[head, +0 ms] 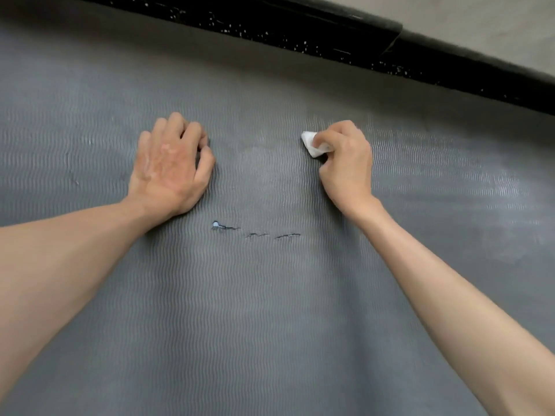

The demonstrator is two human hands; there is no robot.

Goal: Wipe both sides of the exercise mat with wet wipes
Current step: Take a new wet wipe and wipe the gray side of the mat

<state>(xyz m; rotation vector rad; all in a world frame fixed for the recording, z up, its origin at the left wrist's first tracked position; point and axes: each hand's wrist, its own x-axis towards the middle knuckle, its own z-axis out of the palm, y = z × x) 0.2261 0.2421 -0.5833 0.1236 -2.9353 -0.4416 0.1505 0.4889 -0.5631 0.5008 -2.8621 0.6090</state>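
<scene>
While the right hand [345, 166] pinches a bunched wet wipe [312, 145] against the grey exercise mat [270, 310], spread flat beneath both arms, the left hand [171, 163] rests well apart on it, fingers curled round nothing. That brace probably stops the mat from sliding under each stroke; small tears [258, 233] lie nearer the person.
</scene>
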